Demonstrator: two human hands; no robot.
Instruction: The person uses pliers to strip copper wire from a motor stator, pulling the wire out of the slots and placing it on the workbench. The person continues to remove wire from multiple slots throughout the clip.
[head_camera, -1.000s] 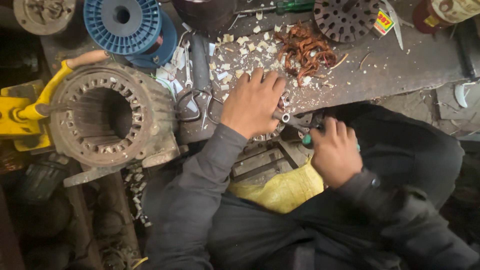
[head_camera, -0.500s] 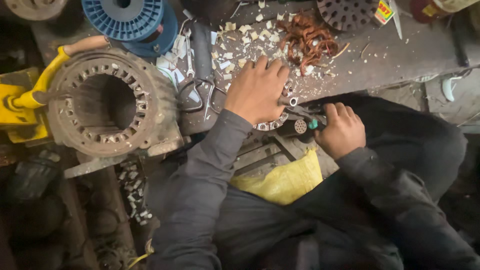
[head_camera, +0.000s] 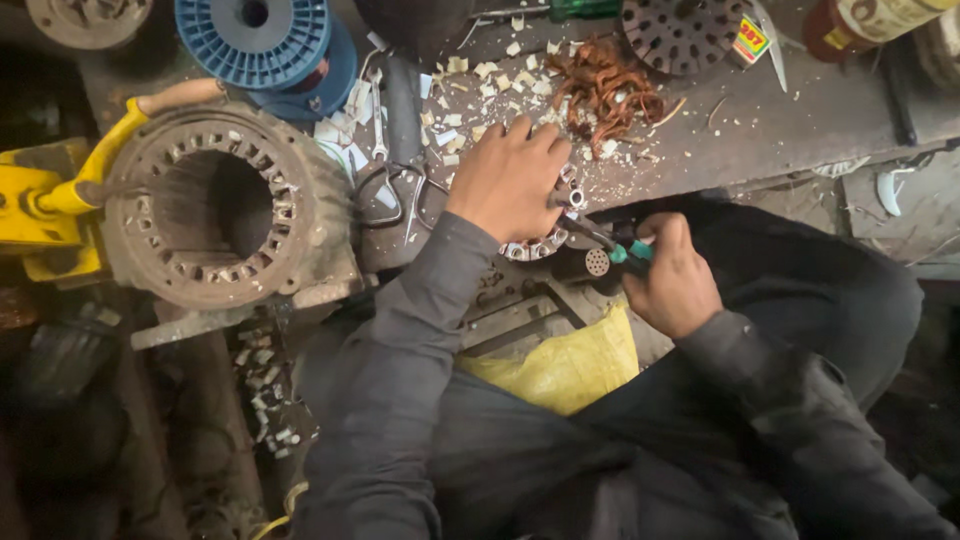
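Left hand pressing small stator, right hand gripping green-handled tool beside it

blue wire spool, large motor stator, copper wire tangle, yellow bag

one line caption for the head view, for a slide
Left hand pressing down a small slotted stator ring while the right hand works a green-handled tool at it, beside a large stator housing.

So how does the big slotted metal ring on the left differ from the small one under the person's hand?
The large motor stator lies uncovered with nobody touching it, showing its whole dark bore. The small stator ring is much smaller and mostly hidden under the left hand, while the right hand holds a green-handled tool beside it. Both have slotted inner rims.
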